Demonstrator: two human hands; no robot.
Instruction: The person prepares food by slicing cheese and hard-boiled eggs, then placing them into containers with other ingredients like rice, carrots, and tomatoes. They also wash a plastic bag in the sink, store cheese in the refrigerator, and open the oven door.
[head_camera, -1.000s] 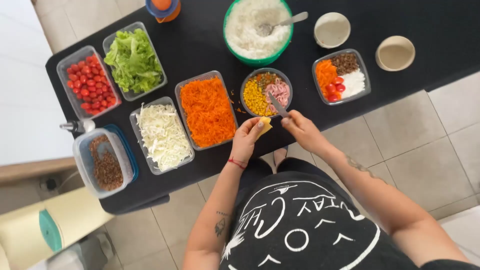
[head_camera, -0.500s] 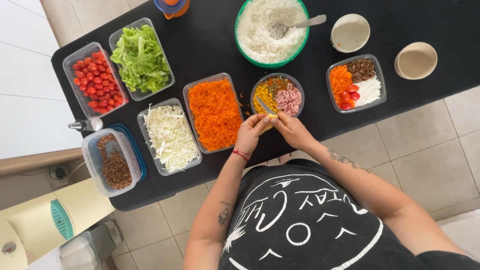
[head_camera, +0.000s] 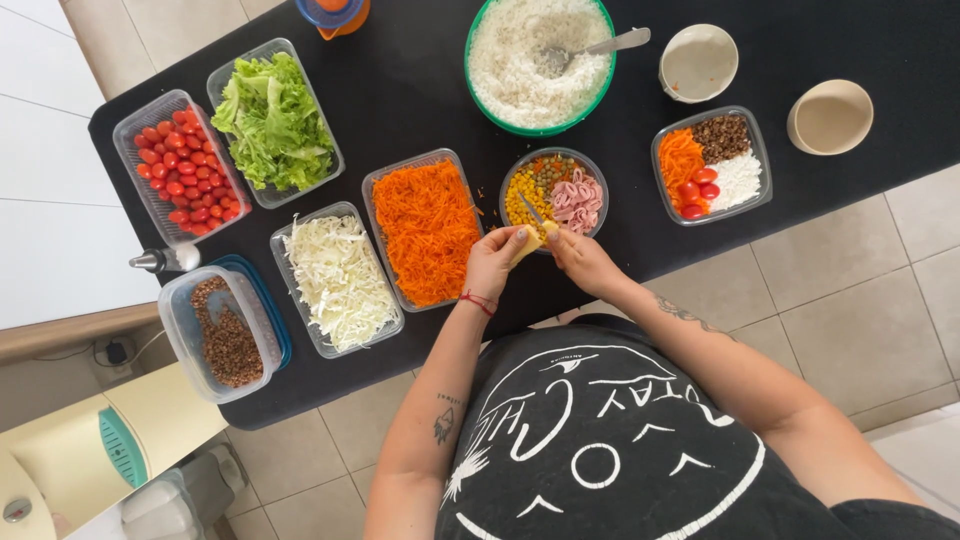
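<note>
1. Head view: a yellow piece of food (head_camera: 538, 240) sits at the near edge of the surface (head_camera: 420, 90), just below the round bowl of corn, peas and ham (head_camera: 553, 192).
2. Left hand (head_camera: 493, 262) is clenched on the yellow piece.
3. Right hand (head_camera: 582, 260) grips a knife (head_camera: 531, 210) whose blade meets the piece.
4. Grated carrot tub (head_camera: 427, 228) lies just left; the rice bowl (head_camera: 540, 60) is at the far edge.

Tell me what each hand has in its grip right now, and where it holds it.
Left hand pinches a small yellow piece of food at its lower end. Right hand holds a knife by the handle, hidden in its grip.
</note>
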